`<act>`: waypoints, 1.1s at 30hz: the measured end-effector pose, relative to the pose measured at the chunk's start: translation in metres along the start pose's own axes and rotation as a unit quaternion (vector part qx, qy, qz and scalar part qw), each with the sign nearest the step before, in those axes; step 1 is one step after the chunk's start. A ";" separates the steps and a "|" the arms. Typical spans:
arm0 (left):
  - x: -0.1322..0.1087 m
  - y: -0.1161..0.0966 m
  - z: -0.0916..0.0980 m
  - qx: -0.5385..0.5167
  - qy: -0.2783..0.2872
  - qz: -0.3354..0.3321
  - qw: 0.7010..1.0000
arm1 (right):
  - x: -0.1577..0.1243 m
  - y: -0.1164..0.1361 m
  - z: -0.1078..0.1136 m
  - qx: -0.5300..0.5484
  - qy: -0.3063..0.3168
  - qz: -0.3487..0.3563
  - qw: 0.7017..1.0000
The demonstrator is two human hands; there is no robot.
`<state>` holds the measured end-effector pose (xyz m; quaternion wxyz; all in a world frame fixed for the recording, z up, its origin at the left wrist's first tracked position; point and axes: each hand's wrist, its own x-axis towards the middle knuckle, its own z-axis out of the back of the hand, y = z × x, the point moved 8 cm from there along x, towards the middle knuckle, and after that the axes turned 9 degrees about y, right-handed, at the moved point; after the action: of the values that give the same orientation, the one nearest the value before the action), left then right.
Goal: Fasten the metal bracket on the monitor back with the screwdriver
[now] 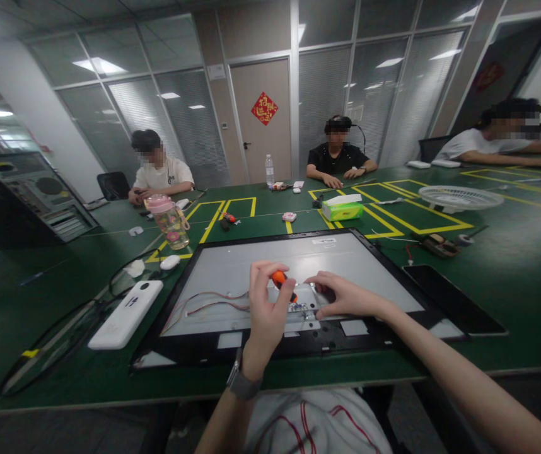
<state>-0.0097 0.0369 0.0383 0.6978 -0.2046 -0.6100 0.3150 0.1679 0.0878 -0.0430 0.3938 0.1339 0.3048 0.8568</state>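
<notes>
A flat display panel (223,261) with a black frame lies on the table in front of me, its pale grey back facing up. My left hand (267,309) is closed around an orange-and-black screwdriver (279,277), above a small circuit board (299,308) near the panel's front edge. The screwdriver's tip is hidden. At the board's right side rests my right hand (346,296), with index finger and thumb apart and the other fingers curled. Nothing visible is held in it. Thin wires (214,294) run left from the board across the panel.
Left of the panel lie a white power bank (128,314), a black cable loop (38,359) and a pink-lidded bottle (169,224). A black phone-like slab (450,299) is on the right. Behind stand a green tissue pack (342,208) and a white round grille (459,197). Several people sit around the table.
</notes>
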 end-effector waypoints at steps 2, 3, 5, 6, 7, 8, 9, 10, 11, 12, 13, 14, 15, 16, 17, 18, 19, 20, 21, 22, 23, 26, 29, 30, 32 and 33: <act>-0.001 -0.001 0.001 0.024 -0.009 -0.011 1.000 | 0.000 0.000 0.000 -0.001 0.000 -0.002 1.000; -0.001 -0.001 0.001 0.026 -0.009 -0.010 1.000 | 0.000 0.000 0.000 0.000 0.000 -0.003 1.000; -0.002 0.000 0.000 0.017 -0.005 -0.004 1.000 | 0.000 0.000 0.000 0.000 0.000 -0.002 1.000; -0.003 0.000 -0.001 0.006 0.000 0.000 1.000 | 0.000 0.000 0.000 0.000 0.000 -0.001 1.000; -0.004 0.001 -0.003 -0.012 0.010 0.005 1.000 | 0.000 0.000 0.000 -0.001 0.001 -0.001 1.000; -0.004 0.002 -0.006 -0.036 0.023 0.012 0.999 | 0.000 0.000 0.000 -0.002 0.001 -0.001 1.000; -0.005 0.003 -0.008 -0.061 0.034 0.019 0.997 | 0.000 0.000 0.000 -0.002 0.001 -0.002 1.000; -0.005 0.004 -0.009 -0.081 0.041 0.022 0.996 | 0.000 0.000 0.000 -0.002 0.001 -0.002 1.000; -0.005 0.004 -0.009 -0.088 0.042 0.019 0.995 | 0.000 0.000 0.000 -0.001 0.001 -0.002 1.000; -0.005 0.002 -0.008 -0.080 0.034 0.009 0.996 | 0.000 0.001 0.001 -0.001 0.001 -0.002 1.000; -0.005 0.000 -0.004 -0.059 0.018 -0.006 0.998 | 0.000 0.001 0.001 -0.001 0.001 -0.003 1.000; -0.005 -0.003 -0.001 -0.031 -0.001 -0.020 0.999 | -0.001 0.002 0.001 -0.001 0.001 -0.003 1.000; -0.005 -0.005 0.003 -0.004 -0.019 -0.031 0.999 | -0.001 0.002 0.001 -0.002 0.002 -0.004 1.000; -0.005 -0.007 0.005 0.014 -0.030 -0.033 0.999 | -0.001 0.002 0.001 -0.004 0.003 -0.005 1.000; -0.005 -0.006 0.006 0.019 -0.032 -0.029 0.999 | -0.001 0.002 0.001 -0.005 0.004 -0.005 1.000; -0.005 -0.005 0.005 0.013 -0.028 -0.020 0.999 | -0.001 0.002 0.001 -0.006 0.005 -0.007 1.000; -0.005 -0.004 0.004 -0.003 -0.020 -0.009 1.000 | -0.001 0.001 0.000 -0.005 0.005 -0.008 1.000; -0.005 -0.002 0.003 -0.023 -0.011 0.002 1.000 | -0.001 0.001 0.000 -0.005 0.005 -0.009 1.000; -0.005 -0.001 0.002 -0.044 -0.003 0.011 0.999 | -0.001 0.000 0.000 -0.004 0.004 -0.009 1.000; -0.005 0.001 0.001 -0.060 0.003 0.017 0.998 | -0.001 0.000 0.000 -0.003 0.003 -0.009 1.000; -0.005 0.002 0.000 -0.069 0.007 0.020 0.997 | -0.001 0.000 0.000 -0.003 0.003 -0.008 1.000; -0.005 -0.001 0.003 -0.029 -0.007 -0.003 1.000 | 0.000 0.001 0.000 -0.002 0.004 -0.009 1.000; -0.005 -0.004 0.007 0.024 -0.041 -0.029 0.998 | 0.000 0.000 0.000 -0.003 0.006 -0.010 1.000; -0.005 -0.004 0.008 0.024 -0.044 -0.028 0.998 | 0.000 0.000 0.000 -0.002 0.005 -0.010 1.000; -0.004 -0.002 0.006 -0.004 -0.034 -0.011 0.999 | 0.000 -0.001 0.000 -0.001 0.004 -0.008 1.000; -0.004 0.000 0.005 -0.024 -0.025 0.001 0.999 | 0.000 -0.001 0.000 0.000 0.003 -0.007 1.000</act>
<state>-0.0145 0.0338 0.0358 0.6771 -0.2141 -0.6343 0.3055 0.1684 0.0881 -0.0437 0.3988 0.1292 0.3066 0.8545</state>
